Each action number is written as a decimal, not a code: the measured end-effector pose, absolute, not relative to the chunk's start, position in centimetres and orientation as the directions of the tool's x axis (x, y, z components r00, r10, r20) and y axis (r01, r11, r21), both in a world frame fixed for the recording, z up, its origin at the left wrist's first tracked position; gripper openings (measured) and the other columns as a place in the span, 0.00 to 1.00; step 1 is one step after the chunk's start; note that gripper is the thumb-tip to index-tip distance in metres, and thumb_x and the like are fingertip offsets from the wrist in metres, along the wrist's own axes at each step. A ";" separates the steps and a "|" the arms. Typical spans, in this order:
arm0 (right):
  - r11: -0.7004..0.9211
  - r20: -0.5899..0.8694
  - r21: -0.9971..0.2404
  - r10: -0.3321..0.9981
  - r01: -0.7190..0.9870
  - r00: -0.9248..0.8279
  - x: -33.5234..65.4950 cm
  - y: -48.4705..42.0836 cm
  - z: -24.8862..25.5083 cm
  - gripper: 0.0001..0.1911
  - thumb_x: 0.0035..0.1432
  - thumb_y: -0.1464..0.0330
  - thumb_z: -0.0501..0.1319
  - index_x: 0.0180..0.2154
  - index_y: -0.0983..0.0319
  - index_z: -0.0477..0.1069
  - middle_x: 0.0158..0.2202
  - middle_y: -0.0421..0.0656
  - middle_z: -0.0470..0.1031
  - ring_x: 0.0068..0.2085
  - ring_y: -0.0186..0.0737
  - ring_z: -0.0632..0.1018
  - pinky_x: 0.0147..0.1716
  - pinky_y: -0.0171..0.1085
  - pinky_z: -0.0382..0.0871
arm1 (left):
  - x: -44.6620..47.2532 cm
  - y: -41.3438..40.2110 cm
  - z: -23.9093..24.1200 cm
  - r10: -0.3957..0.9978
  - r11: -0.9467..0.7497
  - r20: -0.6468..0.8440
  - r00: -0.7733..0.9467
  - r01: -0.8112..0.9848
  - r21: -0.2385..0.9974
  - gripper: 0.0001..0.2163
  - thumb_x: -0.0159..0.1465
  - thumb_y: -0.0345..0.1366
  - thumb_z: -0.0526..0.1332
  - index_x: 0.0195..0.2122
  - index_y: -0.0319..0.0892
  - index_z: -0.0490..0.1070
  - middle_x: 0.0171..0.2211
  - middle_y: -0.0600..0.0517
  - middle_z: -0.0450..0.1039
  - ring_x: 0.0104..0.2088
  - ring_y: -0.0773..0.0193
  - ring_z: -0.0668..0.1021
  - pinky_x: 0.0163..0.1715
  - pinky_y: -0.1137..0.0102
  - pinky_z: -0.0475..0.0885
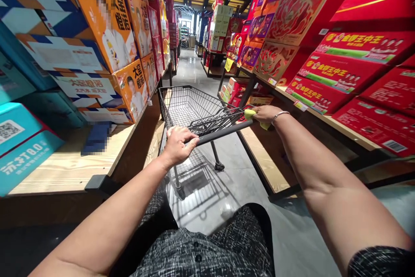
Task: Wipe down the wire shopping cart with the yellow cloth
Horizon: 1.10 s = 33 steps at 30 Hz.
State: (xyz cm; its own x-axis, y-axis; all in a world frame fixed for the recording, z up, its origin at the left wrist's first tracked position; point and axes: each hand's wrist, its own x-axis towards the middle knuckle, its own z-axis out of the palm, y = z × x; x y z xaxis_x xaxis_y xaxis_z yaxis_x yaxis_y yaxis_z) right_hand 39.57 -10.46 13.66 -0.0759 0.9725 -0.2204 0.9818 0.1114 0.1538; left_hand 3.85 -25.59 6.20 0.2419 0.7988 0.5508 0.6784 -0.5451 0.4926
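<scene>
Our left hand (177,144) is clenched around the dark handle (223,132) of the shopping cart (163,106). Our right hand (265,114) is closed on a yellow cloth (250,115) and sits at the right end of the same handle. The cart stands on the shiny floor (240,190) in the aisle, just before us, and its wire basket holds nothing that we can see.

In our judgement, two things could go wrong. The cloth lies between the right palm and the bar, so this grip may slip and the cart may turn to one side. Also, the cart stands near the wooden shelf (262,156) on the right, and a small turn could knock it against the shelf frame or the red boxes (340,74).

We count two hands, one cart, one handle and one cloth. There is one bracelet (280,114) on the right wrist, and two wheels (219,166) are in view. The orange boxes (106,17) on the left are several, but they overlap and we cannot count them exactly.
</scene>
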 end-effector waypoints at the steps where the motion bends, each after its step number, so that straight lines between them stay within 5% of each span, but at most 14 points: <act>1: 0.109 -0.216 0.141 0.973 0.984 -0.077 39.1 -10.7 13.6 0.19 0.56 0.67 0.55 0.48 0.59 0.76 0.41 0.46 0.80 0.36 0.42 0.77 0.32 0.35 0.63 | 3.9 -25.5 6.2 0.803 -0.529 0.555 0.218 0.688 0.496 0.13 0.65 0.44 0.57 0.31 0.47 0.79 0.34 0.50 0.78 0.41 0.54 0.74 0.52 0.52 0.59; 5: 0.104 -0.138 0.155 0.987 0.983 -0.083 37.6 -11.7 13.3 0.18 0.56 0.65 0.54 0.45 0.58 0.77 0.43 0.47 0.80 0.39 0.43 0.78 0.31 0.36 0.63 | 3.5 -24.7 6.0 0.797 -0.499 0.589 0.138 0.699 0.512 0.14 0.67 0.40 0.53 0.32 0.46 0.78 0.40 0.49 0.78 0.45 0.53 0.75 0.53 0.52 0.59; 12: 0.135 -0.079 0.141 0.989 0.981 -0.124 33.9 -13.0 13.4 0.19 0.56 0.63 0.52 0.44 0.58 0.77 0.44 0.48 0.80 0.41 0.46 0.78 0.31 0.37 0.63 | 0.8 -21.4 5.0 0.752 -0.470 0.656 0.066 0.752 0.463 0.17 0.62 0.32 0.50 0.47 0.42 0.74 0.47 0.45 0.75 0.50 0.52 0.72 0.57 0.55 0.62; 19: 0.288 -0.089 0.100 0.956 0.952 -0.280 25.6 -14.2 14.3 0.19 0.55 0.60 0.56 0.43 0.58 0.78 0.43 0.47 0.80 0.41 0.46 0.79 0.34 0.36 0.67 | -0.7 -19.8 5.7 0.844 -0.277 0.537 -0.012 0.846 0.455 0.21 0.64 0.34 0.50 0.57 0.44 0.71 0.53 0.45 0.72 0.56 0.47 0.66 0.56 0.51 0.63; 27: 0.436 -0.080 0.008 0.897 0.900 -0.434 17.9 -15.6 14.4 0.19 0.54 0.56 0.60 0.44 0.57 0.79 0.42 0.46 0.81 0.40 0.44 0.79 0.38 0.36 0.69 | -0.9 -20.0 7.3 0.845 -0.169 0.533 0.045 0.968 0.186 0.21 0.68 0.38 0.51 0.61 0.48 0.68 0.58 0.45 0.68 0.60 0.45 0.62 0.58 0.49 0.59; 33: 0.361 -0.166 -0.129 0.910 0.924 -0.379 22.1 -13.4 14.7 0.25 0.56 0.49 0.59 0.45 0.59 0.78 0.42 0.45 0.81 0.38 0.41 0.79 0.35 0.33 0.68 | -1.2 -20.0 7.0 0.897 -0.199 0.436 0.065 0.943 0.268 0.18 0.68 0.37 0.50 0.55 0.46 0.72 0.52 0.47 0.75 0.56 0.48 0.67 0.55 0.51 0.65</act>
State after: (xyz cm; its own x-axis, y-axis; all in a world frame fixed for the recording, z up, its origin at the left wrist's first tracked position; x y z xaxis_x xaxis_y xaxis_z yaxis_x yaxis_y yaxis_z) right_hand 22.06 -13.44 14.72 -0.3790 0.9105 -0.1655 0.9236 0.3611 -0.1288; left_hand -1.16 -19.99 6.99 0.0654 0.8974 0.4364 0.9426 -0.1990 0.2681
